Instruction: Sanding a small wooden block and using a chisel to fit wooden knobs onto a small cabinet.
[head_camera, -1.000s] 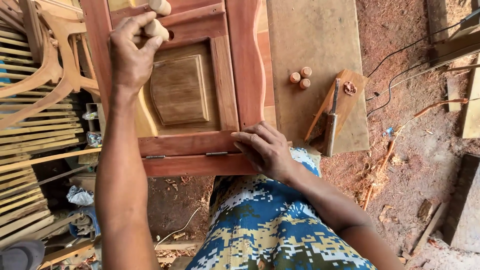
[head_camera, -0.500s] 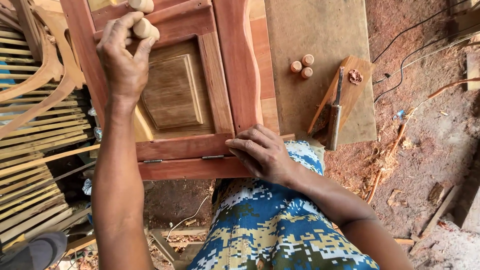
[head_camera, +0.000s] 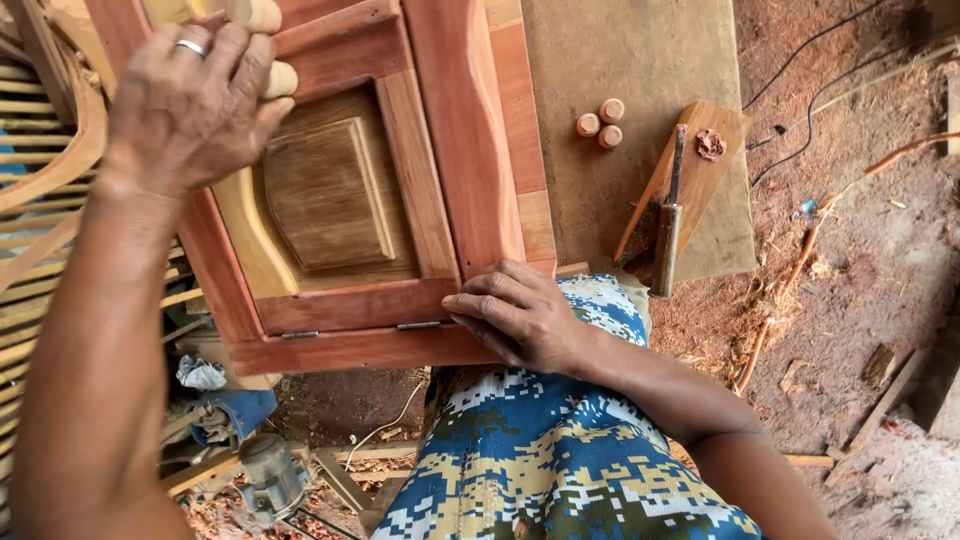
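Workpiece: reddish-brown wooden cabinet door frame with a raised centre panel (head_camera: 330, 190), lying flat across the person's lap and the bench, 2 small metal hinges on its near rail.
Left hand: left hand (head_camera: 190, 110), ring on 1 finger, at the frame's upper left corner, fingers curled round a pale round wooden knob (head_camera: 278, 80); a second pale wooden knob (head_camera: 255, 14) sits just above it at the picture's top edge.
Right hand: right hand (head_camera: 520, 315) laid flat, fingers spread, pressing on the frame's lower right corner; it grasps nothing.
Lap: blue, white and tan patterned fabric (head_camera: 540, 460) under the frame's near edge.
Bench: flat brown board (head_camera: 620, 50) beside the frame to the right.
On bench: 3 small round wooden plugs (head_camera: 600, 124) clustered together; a wedge-shaped wooden offcut (head_camera: 705, 170) with a metal-bladed chisel (head_camera: 668, 215) lying along it.
Left surroundings: slatted pale wooden chair parts (head_camera: 40, 150).
Ground: reddish sawdust-strewn earth (head_camera: 860, 250), black cables (head_camera: 820, 60) and a grey power tool (head_camera: 268, 478) below the frame.
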